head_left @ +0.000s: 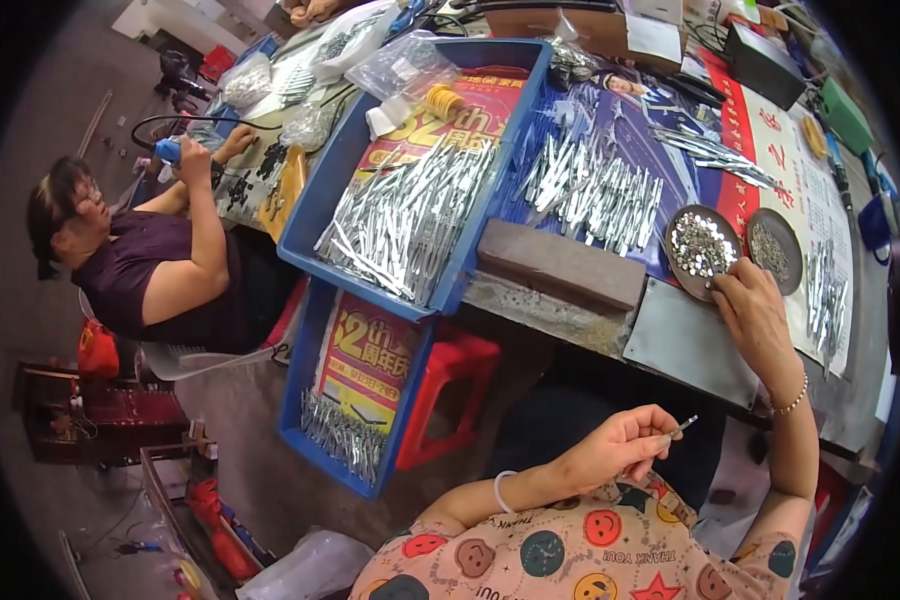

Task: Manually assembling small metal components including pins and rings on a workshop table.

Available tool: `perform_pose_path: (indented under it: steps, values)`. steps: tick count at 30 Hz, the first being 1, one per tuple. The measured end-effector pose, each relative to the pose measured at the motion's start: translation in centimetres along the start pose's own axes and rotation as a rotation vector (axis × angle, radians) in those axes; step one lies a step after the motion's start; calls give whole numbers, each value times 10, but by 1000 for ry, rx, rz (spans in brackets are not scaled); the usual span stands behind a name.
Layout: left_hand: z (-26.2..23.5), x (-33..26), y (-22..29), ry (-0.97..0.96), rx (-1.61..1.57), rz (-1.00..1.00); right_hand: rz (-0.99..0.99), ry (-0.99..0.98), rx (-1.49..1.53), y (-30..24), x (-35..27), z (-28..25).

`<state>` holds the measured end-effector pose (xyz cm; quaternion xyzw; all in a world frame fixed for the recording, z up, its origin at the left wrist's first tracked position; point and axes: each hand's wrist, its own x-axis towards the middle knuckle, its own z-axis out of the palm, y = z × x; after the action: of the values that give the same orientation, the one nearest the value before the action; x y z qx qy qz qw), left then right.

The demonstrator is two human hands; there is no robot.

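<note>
My left hand (625, 445) is closed in front of my body, pinching a thin metal strip (685, 427) whose tip sticks out past the fingers. My right hand (757, 315) reaches to the near rim of a round brown dish (676, 268), its fingertips drawn together. Whatever they pinch is too small or hidden to make out. Small shiny discs (703, 243) fill that dish. Beside it, a second dark dish (792, 230) contains finer metal bits (769, 250). A grey metal plate (685, 335) lies at the table edge, left of my right hand.
A blue tray (295, 245) of metal strips (410, 225) stands on the left; a lower blue tray (410, 410) is beside a red stool (460, 385). More strips (600, 195) lie behind a brown block (560, 265). At left, another person (185, 240) holds a blue tool (168, 151).
</note>
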<state>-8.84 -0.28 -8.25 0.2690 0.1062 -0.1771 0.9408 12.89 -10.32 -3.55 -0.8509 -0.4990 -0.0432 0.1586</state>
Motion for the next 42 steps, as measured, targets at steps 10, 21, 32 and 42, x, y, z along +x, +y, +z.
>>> perform_pose_path:
  steps: [10,21,32,42]
  values:
    - [2,-11,7,161,47,32,-9,5,139,21,-2,-10]
    - [-1,-2,0,78,78,-1,-66,-173,98,7,5,-5]
    - [-1,-3,2,15,-14,42,-169,-7,44,-8,2,-2]
    - [1,-4,5,43,-9,82,-20,119,280,-33,-29,-25]
